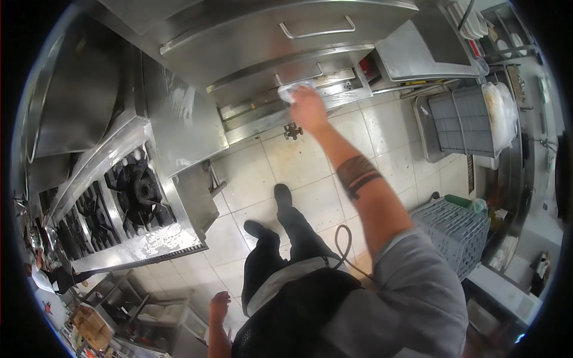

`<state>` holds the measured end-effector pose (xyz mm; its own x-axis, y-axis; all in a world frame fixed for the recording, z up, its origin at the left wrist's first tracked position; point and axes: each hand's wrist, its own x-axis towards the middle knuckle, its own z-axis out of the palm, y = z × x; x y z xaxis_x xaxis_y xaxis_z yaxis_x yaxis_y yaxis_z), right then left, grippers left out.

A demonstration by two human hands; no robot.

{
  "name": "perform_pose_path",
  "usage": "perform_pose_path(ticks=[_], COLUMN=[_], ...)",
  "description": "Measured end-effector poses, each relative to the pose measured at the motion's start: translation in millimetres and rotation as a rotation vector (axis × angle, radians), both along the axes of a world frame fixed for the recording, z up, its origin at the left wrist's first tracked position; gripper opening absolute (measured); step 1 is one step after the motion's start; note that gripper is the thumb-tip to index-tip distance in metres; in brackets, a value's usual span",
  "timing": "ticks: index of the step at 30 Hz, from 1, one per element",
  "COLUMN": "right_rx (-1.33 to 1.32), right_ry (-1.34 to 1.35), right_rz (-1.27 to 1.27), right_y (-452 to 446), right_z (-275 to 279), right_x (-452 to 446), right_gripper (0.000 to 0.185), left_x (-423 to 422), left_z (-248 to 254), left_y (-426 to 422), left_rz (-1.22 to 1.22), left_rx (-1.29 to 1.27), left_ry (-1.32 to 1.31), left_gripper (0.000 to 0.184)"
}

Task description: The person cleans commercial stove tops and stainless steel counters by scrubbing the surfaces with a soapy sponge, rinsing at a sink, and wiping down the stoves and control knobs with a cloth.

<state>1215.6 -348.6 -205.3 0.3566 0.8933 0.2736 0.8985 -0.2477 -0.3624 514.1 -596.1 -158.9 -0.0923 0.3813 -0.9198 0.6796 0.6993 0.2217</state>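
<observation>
My right hand reaches forward, its fingers closed around a crumpled white cloth. The cloth is against the lower front of a stainless steel unit, close to a drawer handle. Beneath it runs a metal ledge with brownish marks. My left hand hangs low beside my body, loosely curled with the fingers slightly apart and nothing visible in it. A second handle sits higher on the steel front.
A gas range with black burners stands at the left. A dark valve-like fitting is near the tiled floor. Grey crates and a lined grey bin are at the right. Another person stands at far left.
</observation>
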Motion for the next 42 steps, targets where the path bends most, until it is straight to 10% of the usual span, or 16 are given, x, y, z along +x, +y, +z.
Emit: perform_pose_path(ticks=[6,13,19,25,31,38,42], right_rx=[-0.007,0.107,-0.085,0.005,0.014,-0.08,-0.23], right_ry=[0.075,-0.042,0.084,0.047,0.06,0.046,0.03], right_rz=[-0.284,0.163,-0.24,0.254,0.0,0.111,0.072], right_y=[-19,4,0,32,-10,41,31], right_z=[15,5,34,10,-30,-6,9], right_x=[61,16,16,-59,57,-109,-51], right_gripper=[0.03,0.031,0.032,0.038,0.044,0.034,0.04], left_x=[2,-13,6,-47,1,-53,-14], left_z=[3,-17,1,-43,1,-32,2], left_y=[-3,-10,0,-27,-4,-52,-24], left_rz=[0.082,-0.256,0.043,-0.408,0.103,-0.621,-0.083], left_rx=[0.068,0.025,0.069,0.203,0.002,0.173,-0.037], left_ry=[0.012,-0.079,-0.013,-0.185,0.007,-0.17,-0.074], left_gripper=[0.037,0.036,0.031,0.031,0.022,0.032,0.031])
